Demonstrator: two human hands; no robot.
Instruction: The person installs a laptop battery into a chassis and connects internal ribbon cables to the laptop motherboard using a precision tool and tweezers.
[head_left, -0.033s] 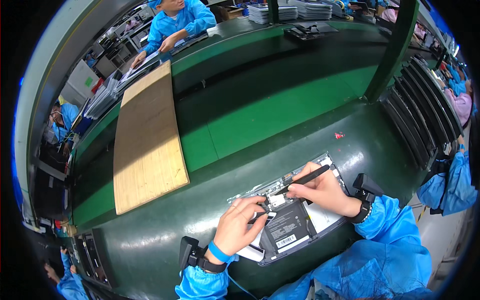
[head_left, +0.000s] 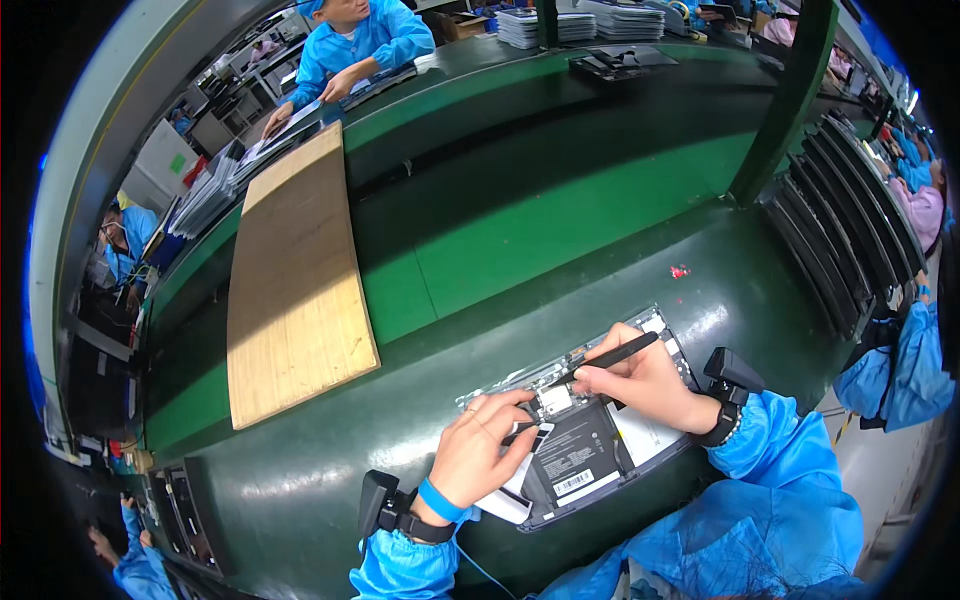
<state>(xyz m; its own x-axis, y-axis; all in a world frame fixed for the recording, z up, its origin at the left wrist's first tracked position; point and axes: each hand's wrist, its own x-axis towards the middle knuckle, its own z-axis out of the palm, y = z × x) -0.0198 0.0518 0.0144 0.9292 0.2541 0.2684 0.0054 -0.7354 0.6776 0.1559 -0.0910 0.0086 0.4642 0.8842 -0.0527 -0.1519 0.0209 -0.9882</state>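
In front of me lies an opened laptop base (head_left: pixel 655 462), tilted on the green bench, with its inner parts bare. A black battery (head_left: pixel 572 455) with a printed label fills its middle. My right hand (head_left: pixel 640 385) pinches black tweezers (head_left: pixel 630 347), their tip pointing down-left at the circuit board next to a small white piece (head_left: pixel 554 401). My left hand (head_left: pixel 480 445) rests over the base's left part, fingers curled and index fingertip at the board near the tweezers' tip. Between its thumb and fingers something dark shows, too covered to name. Under this hand lies a white strip (head_left: pixel 506 506).
A wooden board (head_left: pixel 300 290) lies across the bench at left. Black panels stand in a rack (head_left: pixel 840 225) at right, beside a green post (head_left: pixel 785 100). A small red scrap (head_left: pixel 679 271) lies beyond the base. Across the bench sits a co-worker in blue (head_left: pixel 355 50).
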